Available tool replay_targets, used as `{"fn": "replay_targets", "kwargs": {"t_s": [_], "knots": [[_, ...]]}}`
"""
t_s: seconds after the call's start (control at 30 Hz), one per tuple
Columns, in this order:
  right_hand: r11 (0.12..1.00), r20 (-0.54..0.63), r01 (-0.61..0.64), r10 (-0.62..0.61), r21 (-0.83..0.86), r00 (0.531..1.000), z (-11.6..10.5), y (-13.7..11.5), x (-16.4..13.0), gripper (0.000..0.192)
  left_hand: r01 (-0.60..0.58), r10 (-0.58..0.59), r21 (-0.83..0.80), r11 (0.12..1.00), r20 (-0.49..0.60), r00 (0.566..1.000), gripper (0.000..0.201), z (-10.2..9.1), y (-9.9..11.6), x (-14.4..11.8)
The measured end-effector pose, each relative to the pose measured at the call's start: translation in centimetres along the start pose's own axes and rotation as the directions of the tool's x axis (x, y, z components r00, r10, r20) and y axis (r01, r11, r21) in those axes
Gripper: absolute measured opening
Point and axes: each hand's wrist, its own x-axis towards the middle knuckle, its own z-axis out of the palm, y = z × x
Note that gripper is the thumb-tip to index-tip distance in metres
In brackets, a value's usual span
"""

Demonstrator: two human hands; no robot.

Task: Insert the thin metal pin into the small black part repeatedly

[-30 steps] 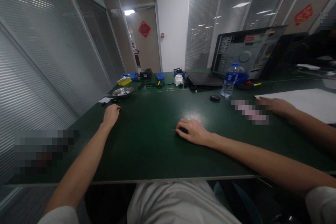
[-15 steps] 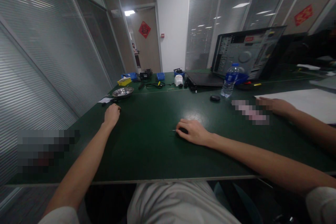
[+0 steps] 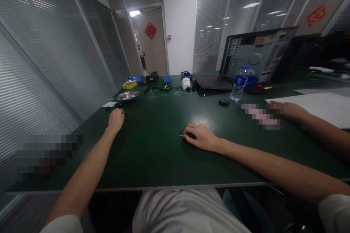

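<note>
Both my forearms lie on the dark green table [image 3: 153,160]. My left hand [image 3: 116,119] rests at the left as a loose fist; whether anything is inside it is hidden. Near the middle, my right hand [image 3: 201,136] lies palm down, fingers curled over a small dark tool [image 3: 190,135]. A thin metal tip pokes out to the left of the fingers.
Another person's hand [image 3: 287,110] rests at the right beside a white sheet [image 3: 325,107]. Behind stand a water bottle [image 3: 239,83], a small black round object [image 3: 224,102], an open computer case [image 3: 257,54], a metal bowl [image 3: 128,95] and blue and yellow bins [image 3: 167,79].
</note>
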Motion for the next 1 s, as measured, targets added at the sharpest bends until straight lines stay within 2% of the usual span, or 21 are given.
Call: {"fn": "replay_targets", "kwargs": {"t_s": [0.2,0.37,0.47,0.57,0.63,0.73,0.8,0.87,0.93,1.0], "knots": [[1.000,0.006,0.004,-0.004,-0.004,1.000,0.1,0.1,-0.1,0.017,0.089,-0.089,-0.003,0.996,0.014,0.996,0.025,-0.3,0.4,0.0],[1.000,0.005,-0.008,0.008,-0.009,1.000,0.1,0.0,0.0,0.018,0.172,-0.164,-0.125,0.977,0.070,0.984,0.026,-0.8,0.4,-0.1],[1.000,0.014,-0.012,0.012,0.003,1.000,0.0,0.0,0.0,0.019,0.174,-0.155,-0.183,0.968,0.115,0.981,0.023,-1.2,0.3,0.0],[1.000,0.010,-0.008,0.008,0.011,1.000,0.0,0.0,0.0,0.018,0.135,-0.090,-0.261,0.956,0.178,0.980,0.020,-1.7,1.2,0.2],[1.000,0.003,-0.005,0.005,0.004,1.000,0.1,0.1,0.0,0.018,0.081,-0.006,-0.329,0.941,0.222,0.975,0.021,-2.1,2.8,0.0],[1.000,-0.006,-0.005,0.005,-0.013,1.000,0.2,0.1,0.0,0.016,-0.051,0.221,-0.519,0.853,0.271,0.937,0.023,-2.8,6.8,-1.3],[1.000,-0.009,-0.006,0.006,-0.020,1.000,0.2,0.1,0.0,0.016,-0.135,0.403,-0.667,0.732,0.265,0.876,0.024,-3.5,10.1,-2.9],[1.000,-0.008,-0.007,0.006,-0.020,1.000,0.2,0.1,0.0,0.016,-0.214,0.561,-0.778,0.591,0.207,0.802,0.024,-4.2,13.5,-5.0],[1.000,-0.009,-0.011,0.011,-0.019,1.000,0.2,0.1,0.0,0.016,-0.277,0.671,-0.835,0.475,0.140,0.728,0.024,-4.9,16.5,-7.2],[1.000,-0.011,-0.019,0.019,-0.022,1.000,0.2,0.1,0.0,0.016,-0.322,0.734,-0.854,0.409,0.097,0.673,0.023,-5.4,18.7,-9.0]]}}
